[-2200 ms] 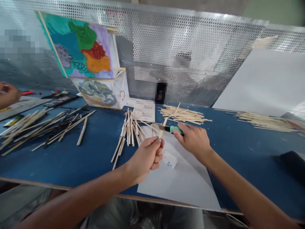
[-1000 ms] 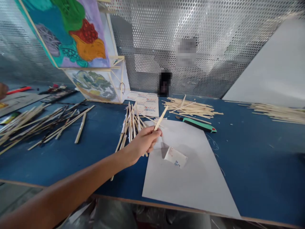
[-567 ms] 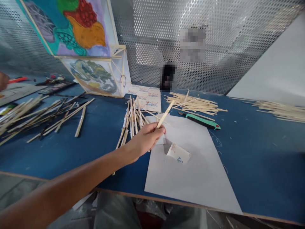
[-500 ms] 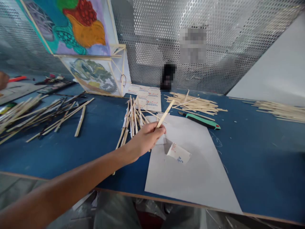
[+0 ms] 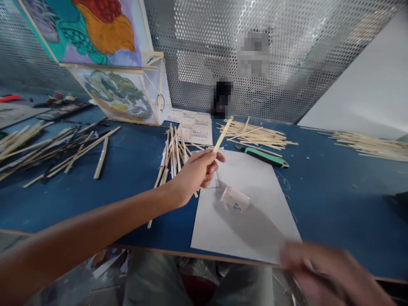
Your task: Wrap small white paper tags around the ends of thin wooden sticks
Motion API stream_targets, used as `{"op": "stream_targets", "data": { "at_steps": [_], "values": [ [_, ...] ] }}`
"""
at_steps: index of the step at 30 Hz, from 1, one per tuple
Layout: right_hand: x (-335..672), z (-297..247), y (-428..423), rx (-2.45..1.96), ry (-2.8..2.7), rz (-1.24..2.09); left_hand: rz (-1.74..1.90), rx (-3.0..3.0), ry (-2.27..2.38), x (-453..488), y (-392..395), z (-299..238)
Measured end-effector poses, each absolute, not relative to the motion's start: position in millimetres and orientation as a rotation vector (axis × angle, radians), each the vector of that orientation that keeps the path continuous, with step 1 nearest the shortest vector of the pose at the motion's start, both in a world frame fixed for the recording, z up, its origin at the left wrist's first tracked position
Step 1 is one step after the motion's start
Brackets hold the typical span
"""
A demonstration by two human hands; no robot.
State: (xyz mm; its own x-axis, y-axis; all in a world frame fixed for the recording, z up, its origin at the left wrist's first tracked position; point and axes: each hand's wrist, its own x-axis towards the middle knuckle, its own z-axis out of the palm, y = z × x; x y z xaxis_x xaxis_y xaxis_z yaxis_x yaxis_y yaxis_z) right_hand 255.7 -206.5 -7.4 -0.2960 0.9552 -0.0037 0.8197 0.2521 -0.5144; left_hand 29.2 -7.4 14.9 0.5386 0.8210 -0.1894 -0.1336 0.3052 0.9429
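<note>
My left hand [image 5: 198,173] is closed around the lower end of a thin wooden strip [image 5: 222,137], which points up and away. Below it lies a sheet of white paper [image 5: 255,174], with a small curled piece of printed paper [image 5: 236,199] on top. My right hand [image 5: 328,270] is at the lower right, over the near corner of the sheet. Motion smears its fingers, and dark streaks show among them; what they are I cannot make out. Beyond the sheet rests a green and black utility knife [image 5: 266,157].
Bundles of wooden strips lie beside my left hand [image 5: 172,153], at the back [image 5: 255,134], at the right [image 5: 366,142] and at the left [image 5: 60,148]. Painted panels [image 5: 117,95] stand at the back left, before a perforated metal screen [image 5: 191,42]. The blue table's front edge [image 5: 153,253] is near.
My right hand has come into view from the lower right, casting a shadow across the sheet. My left hand still holds the strip; the view has shifted slightly.
</note>
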Motion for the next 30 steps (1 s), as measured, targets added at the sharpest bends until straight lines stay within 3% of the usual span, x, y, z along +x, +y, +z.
{"op": "stream_targets", "data": {
  "at_steps": [7, 13, 21, 30],
  "values": [
    [245.2, 28.8, -67.3, -1.702, -2.536, 0.547, 0.622, 1.292, 0.811, 23.0, -14.5, -2.9],
    [249.7, 15.0, -67.2, -1.518, -2.176, 0.466, 0.458, 1.499, 0.901, 17.3, -21.1, -7.5],
    [250.8, -10.0, -65.1, -1.33, -1.618, 1.162, 0.462, 1.376, 0.874, 20.2, -28.9, -2.5],
    [255.9, -6.9, -75.1, -1.432, -1.684, 1.031, 0.533, 1.291, 0.864, 16.7, -32.2, 6.0]
  ]
}}
